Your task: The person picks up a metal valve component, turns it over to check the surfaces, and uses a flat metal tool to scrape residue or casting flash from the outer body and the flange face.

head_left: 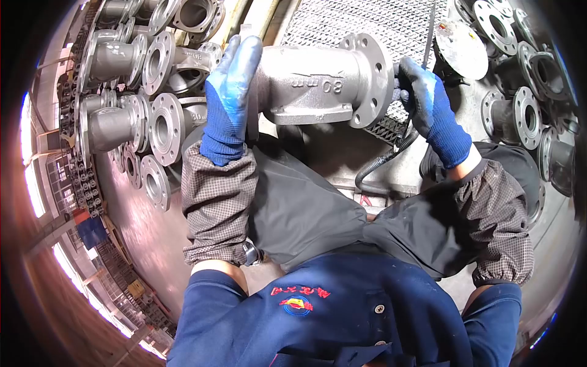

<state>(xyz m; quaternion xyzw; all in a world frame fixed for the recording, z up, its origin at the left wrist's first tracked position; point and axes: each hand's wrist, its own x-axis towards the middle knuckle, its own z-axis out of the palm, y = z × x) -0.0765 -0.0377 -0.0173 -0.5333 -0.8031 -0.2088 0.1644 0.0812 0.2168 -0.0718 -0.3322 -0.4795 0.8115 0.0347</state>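
A grey cast-metal valve body (309,82) with round bolt-holed flanges lies sideways between my hands, above my lap. My left hand (231,101), in a blue glove with a worn grey-blue palm coating, is pressed along its left flange, fingers pointing away from me. At the other end, my right hand (430,107), gloved the same way, has its fingers curled against the outer face of the right flange. Its fingertips are partly hidden by that flange. Raised lettering and a flat rectangular pad show on the casting's near side.
Similar flanged castings (166,128) are stacked at the left, and more castings (527,119) stand at the right. Beyond the valve body is a metal mesh grate (367,24). A round whitish disc (461,50) sits right of it. A black corrugated hose (373,168) curves near my knees.
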